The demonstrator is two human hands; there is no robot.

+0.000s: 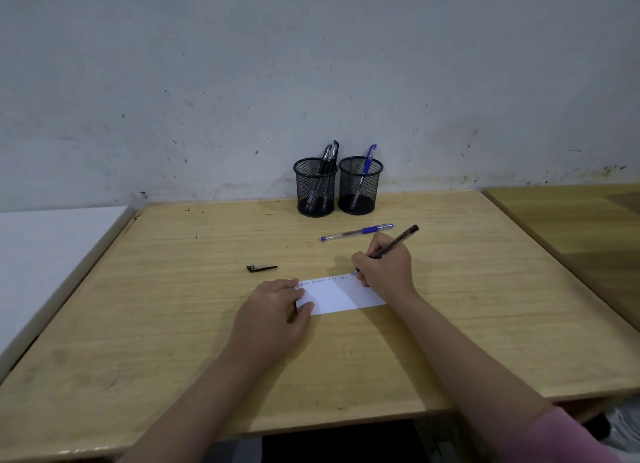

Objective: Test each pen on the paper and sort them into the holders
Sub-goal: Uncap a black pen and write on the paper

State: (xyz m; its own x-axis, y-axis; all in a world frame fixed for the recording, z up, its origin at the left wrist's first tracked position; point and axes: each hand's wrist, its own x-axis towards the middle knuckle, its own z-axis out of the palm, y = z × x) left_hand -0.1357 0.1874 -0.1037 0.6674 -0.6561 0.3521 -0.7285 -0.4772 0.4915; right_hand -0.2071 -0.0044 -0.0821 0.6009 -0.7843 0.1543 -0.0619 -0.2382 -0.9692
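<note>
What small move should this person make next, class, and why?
Probably lift the black pen and recap it: the right hand has it on the paper, writing shows, and its cap lies loose beside the left hand.

Both forearms reach forward over the near edge of the worktop. The left hand lies palm down, its fingers pressing flat near the middle of the worktop. The right hand, just beyond it, is curled in a writing grip, thumb and fingers pinched. A pink sleeve covers the right upper forearm.
</note>
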